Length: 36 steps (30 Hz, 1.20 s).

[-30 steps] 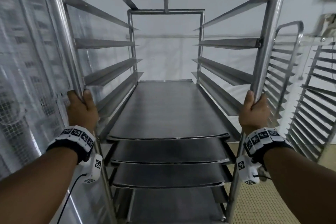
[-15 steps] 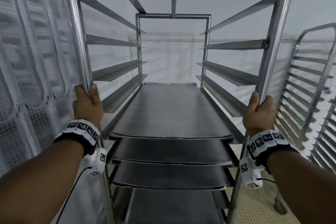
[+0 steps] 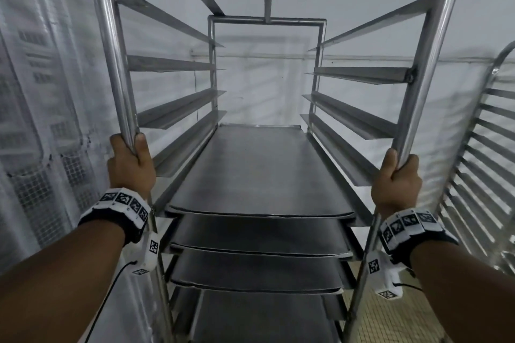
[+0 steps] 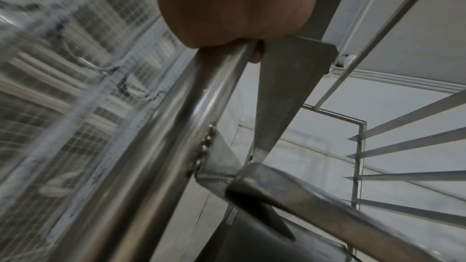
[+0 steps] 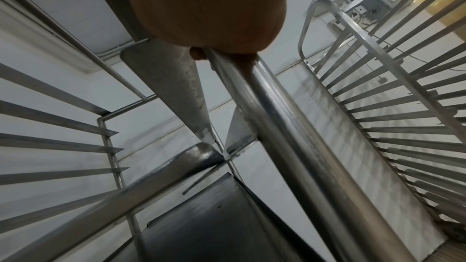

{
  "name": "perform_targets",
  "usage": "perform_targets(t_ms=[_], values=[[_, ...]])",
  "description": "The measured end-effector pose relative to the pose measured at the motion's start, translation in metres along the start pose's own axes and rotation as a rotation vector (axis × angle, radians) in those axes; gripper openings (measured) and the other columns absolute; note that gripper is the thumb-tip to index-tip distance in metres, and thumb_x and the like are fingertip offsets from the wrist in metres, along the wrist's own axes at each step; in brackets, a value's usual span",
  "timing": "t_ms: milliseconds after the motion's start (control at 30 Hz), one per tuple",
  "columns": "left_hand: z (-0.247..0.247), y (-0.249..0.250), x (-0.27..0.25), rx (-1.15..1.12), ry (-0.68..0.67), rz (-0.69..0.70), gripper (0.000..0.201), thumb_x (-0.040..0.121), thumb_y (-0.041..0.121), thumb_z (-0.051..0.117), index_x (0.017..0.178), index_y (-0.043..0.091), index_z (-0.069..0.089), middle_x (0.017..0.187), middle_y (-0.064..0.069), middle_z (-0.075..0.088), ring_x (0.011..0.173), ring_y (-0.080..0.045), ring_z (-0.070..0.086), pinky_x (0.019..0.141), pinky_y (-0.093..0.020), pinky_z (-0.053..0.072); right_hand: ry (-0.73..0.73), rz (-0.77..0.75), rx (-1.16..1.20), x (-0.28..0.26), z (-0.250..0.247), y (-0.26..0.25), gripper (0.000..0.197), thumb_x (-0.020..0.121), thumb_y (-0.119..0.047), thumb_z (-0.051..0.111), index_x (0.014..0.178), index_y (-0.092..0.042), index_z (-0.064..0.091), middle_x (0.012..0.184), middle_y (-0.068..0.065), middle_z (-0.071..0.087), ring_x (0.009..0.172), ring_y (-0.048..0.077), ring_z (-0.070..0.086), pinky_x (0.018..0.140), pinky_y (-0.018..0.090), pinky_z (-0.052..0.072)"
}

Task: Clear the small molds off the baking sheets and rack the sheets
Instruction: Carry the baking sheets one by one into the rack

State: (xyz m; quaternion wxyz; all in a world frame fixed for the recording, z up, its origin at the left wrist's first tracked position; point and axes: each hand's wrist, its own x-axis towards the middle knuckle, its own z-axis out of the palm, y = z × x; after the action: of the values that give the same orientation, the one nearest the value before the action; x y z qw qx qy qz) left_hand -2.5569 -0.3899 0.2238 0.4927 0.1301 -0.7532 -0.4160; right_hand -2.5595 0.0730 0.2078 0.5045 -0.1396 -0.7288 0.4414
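A tall steel rack [image 3: 267,21] stands straight ahead, its side rails running away from me. Several dark baking sheets [image 3: 259,170] lie stacked on its lower rails, all bare of molds. My left hand [image 3: 131,164] grips the rack's front left post [image 3: 111,44]. My right hand [image 3: 397,184] grips the front right post [image 3: 434,44]. In the left wrist view my left hand [image 4: 234,7] wraps the shiny post [image 4: 176,136]. In the right wrist view my right hand [image 5: 209,7] wraps its post [image 5: 290,127] above a dark sheet [image 5: 201,222].
A translucent curtain wall with a mesh grille [image 3: 41,175] runs close on the left. A second empty steel rack [image 3: 479,161] stands close on the right over a yellowish tiled floor [image 3: 390,320]. A white wall [image 3: 264,86] lies behind the rack.
The rack and my view have shifted rightward along the left curtain wall, and the second rack at the right has slid toward the frame edge. Both hands keep their grip on the posts.
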Motion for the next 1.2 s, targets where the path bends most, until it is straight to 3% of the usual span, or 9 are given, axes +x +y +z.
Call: perform_targets(t_ms=[100, 233, 467, 633, 700, 833, 967, 1100, 1200], values=[[0.030, -0.009, 0.017, -0.026, -0.010, 0.006, 0.052, 0.104, 0.051, 0.034, 0.121, 0.003, 0.042, 0.070, -0.009, 0.046, 0.060, -0.026, 0.039, 0.059, -0.040, 0.031, 0.013, -0.003, -0.008, 0.012, 0.027, 0.009, 0.045, 0.105, -0.046, 0.040, 0.104, -0.001, 0.046, 0.075, 0.016, 0.052, 0.073, 0.043, 0.054, 0.062, 0.039, 0.032], [0.067, -0.026, 0.046, -0.052, -0.002, 0.041, 0.054, 0.103, 0.055, 0.034, 0.118, 0.003, 0.042, 0.073, -0.018, 0.053, 0.059, -0.031, 0.045, 0.056, -0.038, 0.034, 0.010, -0.002, -0.018, 0.024, 0.064, 0.013, 0.044, 0.104, -0.048, 0.039, 0.103, -0.003, 0.044, 0.071, 0.014, 0.050, 0.069, 0.041, 0.052, 0.062, 0.039, 0.032], [0.118, -0.048, 0.088, -0.072, -0.061, 0.025, 0.054, 0.102, 0.057, 0.033, 0.115, 0.006, 0.041, 0.071, -0.016, 0.052, 0.056, -0.030, 0.047, 0.056, -0.038, 0.038, 0.021, -0.005, -0.047, 0.040, 0.117, 0.018, 0.045, 0.103, -0.049, 0.038, 0.100, -0.004, 0.042, 0.072, 0.017, 0.052, 0.071, 0.048, 0.056, 0.061, 0.041, 0.037], [0.145, -0.063, 0.110, -0.065, -0.073, 0.018, 0.056, 0.100, 0.063, 0.031, 0.113, 0.009, 0.039, 0.071, -0.016, 0.053, 0.061, -0.036, 0.053, 0.056, -0.043, 0.045, 0.043, 0.002, -0.057, 0.049, 0.148, 0.022, 0.044, 0.104, -0.048, 0.039, 0.101, -0.004, 0.043, 0.072, 0.016, 0.051, 0.067, 0.039, 0.049, 0.061, 0.040, 0.034], [0.156, -0.066, 0.115, -0.074, -0.073, 0.018, 0.055, 0.101, 0.061, 0.032, 0.114, 0.008, 0.040, 0.072, -0.015, 0.053, 0.062, -0.035, 0.053, 0.057, -0.042, 0.043, 0.054, 0.002, -0.051, 0.054, 0.157, 0.025, 0.044, 0.104, -0.048, 0.039, 0.100, -0.005, 0.043, 0.071, 0.017, 0.051, 0.065, 0.036, 0.046, 0.060, 0.040, 0.034], [0.174, -0.066, 0.121, -0.091, -0.073, 0.027, 0.054, 0.102, 0.059, 0.033, 0.116, 0.008, 0.040, 0.075, -0.017, 0.056, 0.061, -0.034, 0.052, 0.058, -0.039, 0.041, 0.080, 0.005, -0.070, 0.066, 0.173, 0.032, 0.045, 0.103, -0.051, 0.038, 0.099, -0.006, 0.042, 0.073, 0.020, 0.053, 0.067, 0.043, 0.052, 0.059, 0.042, 0.038], [0.189, -0.061, 0.122, -0.098, -0.080, 0.049, 0.049, 0.103, 0.054, 0.034, 0.114, 0.006, 0.041, 0.066, -0.003, 0.049, 0.053, -0.023, 0.046, 0.057, -0.037, 0.038, 0.087, 0.014, -0.064, 0.079, 0.185, 0.039, 0.046, 0.102, -0.052, 0.038, 0.099, -0.006, 0.043, 0.073, 0.019, 0.053, 0.069, 0.044, 0.054, 0.061, 0.044, 0.041], [0.201, -0.061, 0.128, -0.096, -0.071, 0.035, 0.049, 0.104, 0.051, 0.035, 0.116, 0.004, 0.042, 0.065, 0.000, 0.045, 0.054, -0.018, 0.042, 0.058, -0.036, 0.035, 0.072, 0.006, -0.056, 0.086, 0.197, 0.044, 0.044, 0.104, -0.049, 0.039, 0.099, -0.005, 0.043, 0.072, 0.017, 0.052, 0.068, 0.043, 0.053, 0.061, 0.043, 0.039], [0.211, -0.065, 0.133, -0.088, -0.062, 0.039, 0.051, 0.104, 0.052, 0.034, 0.117, 0.004, 0.042, 0.065, -0.001, 0.046, 0.054, -0.026, 0.045, 0.057, -0.036, 0.035, 0.068, -0.005, -0.057, 0.090, 0.205, 0.048, 0.044, 0.103, -0.049, 0.039, 0.098, -0.006, 0.042, 0.071, 0.019, 0.053, 0.069, 0.046, 0.054, 0.060, 0.043, 0.039]])
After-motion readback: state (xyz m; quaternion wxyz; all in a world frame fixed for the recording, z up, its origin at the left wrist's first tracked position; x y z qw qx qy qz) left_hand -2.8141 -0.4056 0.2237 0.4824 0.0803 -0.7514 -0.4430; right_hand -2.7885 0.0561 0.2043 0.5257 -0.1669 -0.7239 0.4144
